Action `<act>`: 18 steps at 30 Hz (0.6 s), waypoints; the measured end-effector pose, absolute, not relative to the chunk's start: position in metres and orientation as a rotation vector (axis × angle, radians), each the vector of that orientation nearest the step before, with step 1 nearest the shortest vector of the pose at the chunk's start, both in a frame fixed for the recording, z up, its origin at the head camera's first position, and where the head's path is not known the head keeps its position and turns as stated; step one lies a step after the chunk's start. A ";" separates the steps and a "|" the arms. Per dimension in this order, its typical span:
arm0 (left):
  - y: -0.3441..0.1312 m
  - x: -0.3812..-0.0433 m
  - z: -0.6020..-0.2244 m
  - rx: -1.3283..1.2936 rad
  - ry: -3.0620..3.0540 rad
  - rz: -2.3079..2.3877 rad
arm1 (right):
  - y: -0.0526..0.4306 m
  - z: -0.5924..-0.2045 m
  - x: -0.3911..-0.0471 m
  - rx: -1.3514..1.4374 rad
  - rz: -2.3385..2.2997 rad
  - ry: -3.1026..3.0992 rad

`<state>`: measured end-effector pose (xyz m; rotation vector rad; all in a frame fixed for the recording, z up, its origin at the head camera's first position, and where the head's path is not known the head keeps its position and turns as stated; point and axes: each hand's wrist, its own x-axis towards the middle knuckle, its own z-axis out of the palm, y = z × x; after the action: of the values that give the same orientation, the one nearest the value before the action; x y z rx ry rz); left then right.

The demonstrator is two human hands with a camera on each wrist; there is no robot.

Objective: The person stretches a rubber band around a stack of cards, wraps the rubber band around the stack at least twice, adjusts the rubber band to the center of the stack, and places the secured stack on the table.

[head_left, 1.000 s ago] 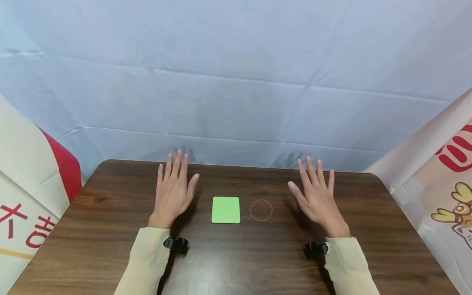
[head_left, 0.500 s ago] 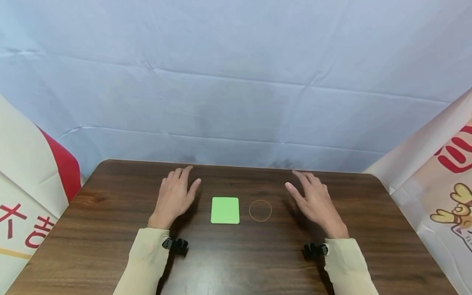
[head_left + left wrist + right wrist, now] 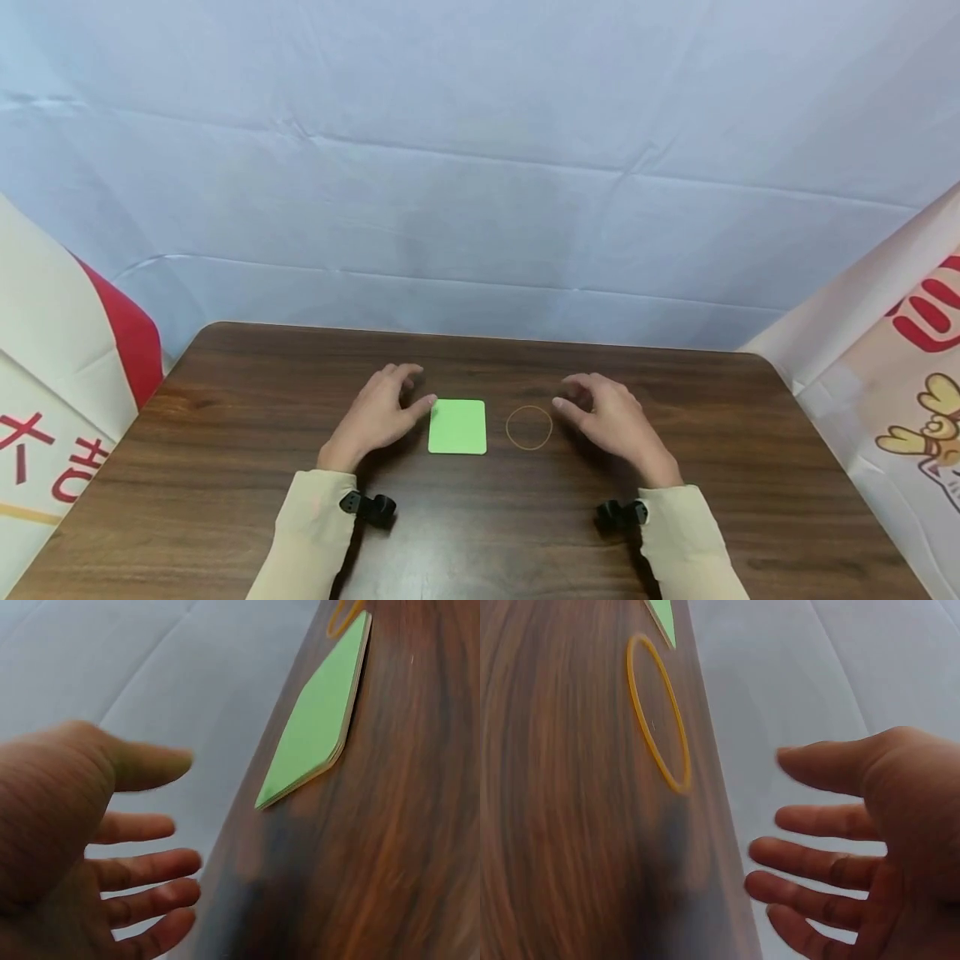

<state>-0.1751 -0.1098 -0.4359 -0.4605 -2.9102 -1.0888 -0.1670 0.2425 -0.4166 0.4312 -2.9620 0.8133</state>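
On the wooden table (image 3: 480, 533), a green pad (image 3: 457, 427) lies beside a yellow band (image 3: 640, 714). The left hand (image 3: 378, 412), relaxed and empty, hovers near the pad; the right hand (image 3: 613, 417), likewise, near the band. Apparent step: reaching; grasping would call for lowered fingers.

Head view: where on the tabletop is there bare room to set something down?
Bare tabletop lies left of the left hand, right of the right hand, and between the black wrist cameras. Crowded: the middle, where the green square and yellow band lie side by side, narrowly apart, between the hands.
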 end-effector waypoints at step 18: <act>-0.090 -0.172 -0.432 -0.568 -3.140 -1.048 | 0.204 -0.417 -0.178 0.359 0.763 -3.161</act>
<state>-0.1718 -0.0897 -0.4319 -0.5682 -3.1398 -1.0484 -0.1777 0.2044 -0.4173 0.3589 -3.1612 0.7628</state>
